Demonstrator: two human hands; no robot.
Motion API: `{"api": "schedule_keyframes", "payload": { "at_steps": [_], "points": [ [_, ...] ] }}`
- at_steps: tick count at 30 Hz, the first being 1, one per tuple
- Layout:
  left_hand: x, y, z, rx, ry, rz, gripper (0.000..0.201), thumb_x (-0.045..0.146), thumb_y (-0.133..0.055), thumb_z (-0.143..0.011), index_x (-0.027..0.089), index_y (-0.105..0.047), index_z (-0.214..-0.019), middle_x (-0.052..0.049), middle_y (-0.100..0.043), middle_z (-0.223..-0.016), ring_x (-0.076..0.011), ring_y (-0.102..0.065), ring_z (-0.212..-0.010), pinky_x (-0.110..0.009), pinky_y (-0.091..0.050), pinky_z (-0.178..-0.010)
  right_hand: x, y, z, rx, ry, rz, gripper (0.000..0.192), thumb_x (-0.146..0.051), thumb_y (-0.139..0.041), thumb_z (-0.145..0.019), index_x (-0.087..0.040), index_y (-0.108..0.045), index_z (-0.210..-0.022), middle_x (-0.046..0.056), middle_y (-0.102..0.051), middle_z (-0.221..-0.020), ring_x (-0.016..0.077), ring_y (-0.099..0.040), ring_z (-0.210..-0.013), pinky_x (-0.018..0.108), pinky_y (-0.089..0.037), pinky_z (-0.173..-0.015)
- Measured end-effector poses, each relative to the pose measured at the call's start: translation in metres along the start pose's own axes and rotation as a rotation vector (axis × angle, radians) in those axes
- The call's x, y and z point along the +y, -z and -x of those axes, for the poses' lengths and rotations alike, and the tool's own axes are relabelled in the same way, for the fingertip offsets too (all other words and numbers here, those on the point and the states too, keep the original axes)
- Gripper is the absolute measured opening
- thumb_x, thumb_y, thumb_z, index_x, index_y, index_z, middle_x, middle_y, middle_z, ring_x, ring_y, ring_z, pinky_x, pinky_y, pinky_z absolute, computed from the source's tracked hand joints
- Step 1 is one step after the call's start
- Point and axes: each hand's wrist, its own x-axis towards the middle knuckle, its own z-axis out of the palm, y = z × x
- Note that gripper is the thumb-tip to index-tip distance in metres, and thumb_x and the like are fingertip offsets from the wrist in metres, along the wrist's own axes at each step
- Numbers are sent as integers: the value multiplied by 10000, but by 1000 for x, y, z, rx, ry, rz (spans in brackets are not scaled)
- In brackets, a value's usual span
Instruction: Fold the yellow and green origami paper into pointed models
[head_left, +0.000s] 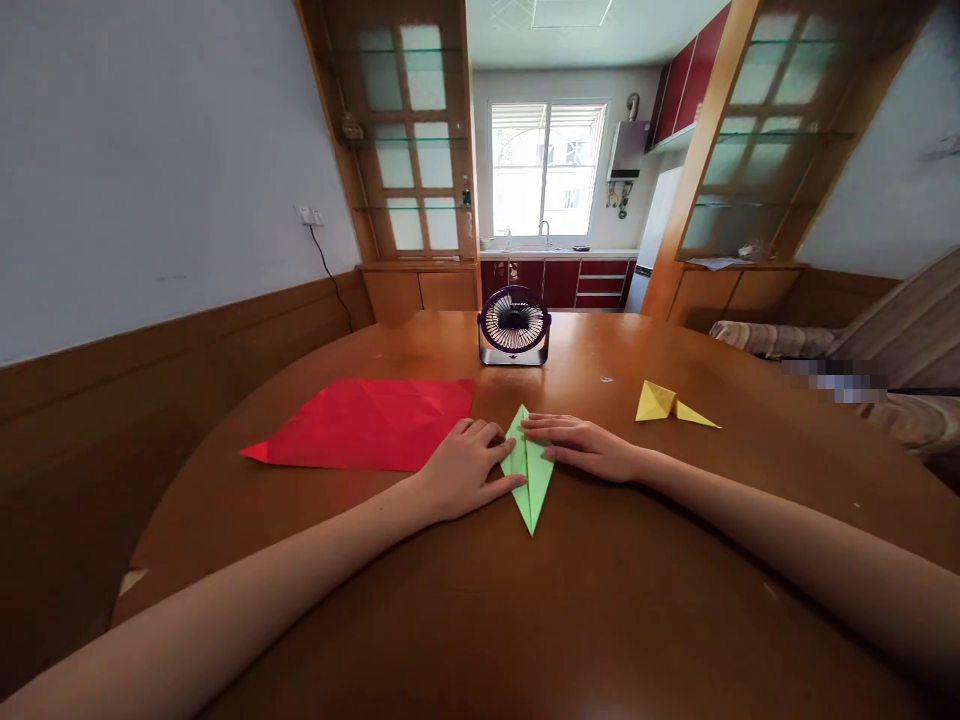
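Presently: green fold (529,470) on desk (600,600), light, creasable, likely best pinched at edges; left hand (465,468) and right hand (581,446) flat, open, pressing it.

green folded paper (529,478) | narrow kite shape, creased down middle | flat on table, point toward viewer

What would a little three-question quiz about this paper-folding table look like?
1. True or false: both hands touch the green folded paper kite shape.
2. Which lies beside the left hand? A) flat red paper sheet B) yellow folded paper piece C) small purple desk fan
3. What rests on the round brown wooden table on the far side of the right hand?

Key: 1 true. 2 A. 3 the yellow folded paper piece.
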Motion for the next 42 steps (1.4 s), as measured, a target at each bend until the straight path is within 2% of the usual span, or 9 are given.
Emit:
{"api": "schedule_keyframes", "payload": {
  "at_steps": [6, 11, 15, 19, 24, 28, 33, 39, 42],
  "points": [
    [1, 4, 0, 35, -124, 75, 275, 315, -473, -971, 203, -698, -1081, -66, -682, -965, -202, -589, -908, -388, -403, -887, -1, -1, 2, 23, 33, 197, 281, -294, -461, -988, -205, -627, -1197, 75, -671, -1175, 204, -584, -1139, 534, -237, -1140],
    [-7, 3, 0, 46, -207, 98, 282, 223, -438, -970, 217, -699, -1076, -56, -705, -976, -193, -594, -904, -385, -397, -893, -7, 1, 3, 75, 89, 267, 234, -275, -475, -969, -191, -668, -1072, 67, -666, -959, 194, -604, -933, 518, -335, -1057],
    [-16, 0, 0, 54, -252, 137, 297, 182, -424, -956, 216, -694, -1075, -53, -714, -990, -192, -601, -913, -373, -407, -883, -9, 1, 4, 92, 133, 266, 240, -271, -505, -946, -169, -645, -1112, 107, -623, -1025, 217, -570, -984, 463, -431, -954],
    [-19, 1, 0, 40, -258, 152, 306, 173, -423, -947, 231, -682, -1098, -49, -714, -1004, -195, -603, -931, -376, -409, -890, -10, -1, 4, 94, 154, 260, 250, -260, -530, -928, -183, -640, -1138, 136, -593, -1152, 238, -556, -1058, 457, -448, -943],
    [-11, 9, 1, 21, -229, 151, 282, 232, -440, -949, 209, -685, -1087, -53, -709, -1033, -198, -612, -941, -390, -399, -929, -8, -2, 3, 22, 161, 208, 257, -242, -503, -940, -171, -644, -1143, 116, -651, -1051, 209, -595, -962, 400, -488, -882],
    [-6, 8, 1, 30, -198, 115, 306, 374, -494, -948, 182, -685, -1091, -78, -706, -1035, -223, -616, -971, -425, -392, -963, -10, -1, 3, 48, 155, 252, 236, -266, -527, -922, -149, -670, -1069, 117, -653, -978, 209, -593, -894, 387, -491, -834],
    [-8, 0, 1, 46, -205, 182, 273, 286, -462, -974, 195, -659, -1139, -80, -699, -1066, -212, -619, -1012, -402, -443, -940, -12, -2, 3, 59, 149, 309, 220, -283, -538, -907, -155, -665, -1033, 110, -636, -934, 209, -582, -851, 378, -484, -799],
    [-9, -2, 3, 16, -281, 244, 310, 191, -394, -979, 197, -649, -1157, -94, -667, -1158, -203, -618, -1067, -351, -502, -916, -14, -2, 3, 58, 225, 272, 201, -225, -498, -916, -167, -662, -1016, 108, -631, -960, 196, -577, -872, 357, -486, -808],
    [-8, 0, 4, -4, -306, 228, 300, 246, -419, -979, 167, -643, -1163, -115, -661, -1167, -216, -627, -1064, -353, -508, -922, -14, -1, 3, 29, 229, 214, 199, -193, -498, -907, -167, -672, -1000, 103, -638, -944, 187, -584, -861, 336, -490, -799]
  ]
}}
